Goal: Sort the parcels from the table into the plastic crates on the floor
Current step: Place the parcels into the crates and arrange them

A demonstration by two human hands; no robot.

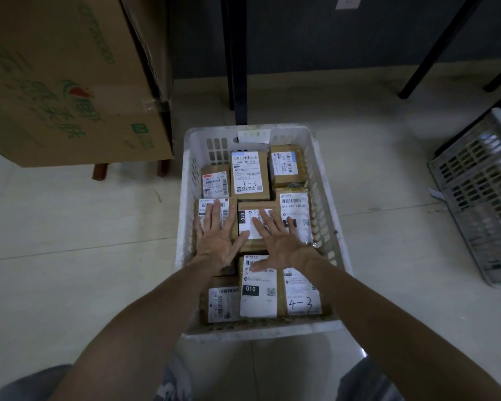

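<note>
While the white crate (185, 180) on the floor sits packed with labelled brown parcels (250, 176), the left hand (216, 238) and right hand (282, 241) press flat on them, fingers spread, gripping nothing. A grey crate (480, 204) lies tilted nearby.

White slotted plastic crate (187, 180) stands on the tiled floor (84, 227), packed with brown cardboard parcels (250, 176) lying flat, white labels up; a grey crate (480, 198) lies tilted well apart
</note>
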